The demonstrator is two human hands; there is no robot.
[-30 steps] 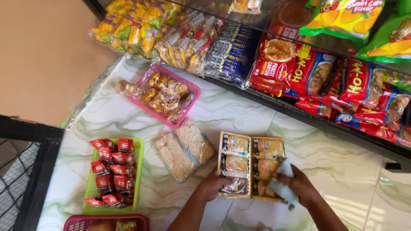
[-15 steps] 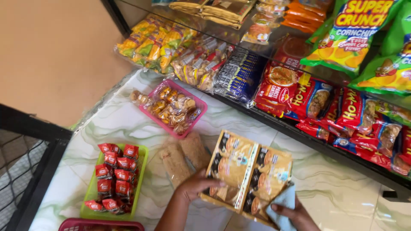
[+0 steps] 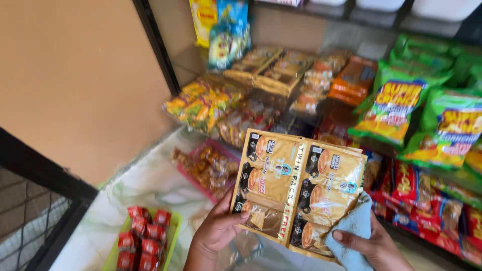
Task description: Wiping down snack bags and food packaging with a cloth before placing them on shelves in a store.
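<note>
Holding a joined sheet of gold sachets [image 3: 296,188] up above the table's front edge, the left hand [image 3: 217,232] is pinching its lower left corner while the right hand [image 3: 374,246], grip closed on a blue cloth [image 3: 354,228], is propping the lower right. It is looking light, floppy and slick, so supporting both bottom corners seems wisest.

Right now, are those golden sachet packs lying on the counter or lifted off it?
Lifted: the sachet packs are held up between the left hand and right hand.

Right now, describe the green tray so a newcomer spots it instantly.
Start at the pale marble counter below the snack shelves. At its lower left, left of the left hand, sits the lime-green tray. It alone holds small red packets; the pink tray behind holds brown sweets.
</note>
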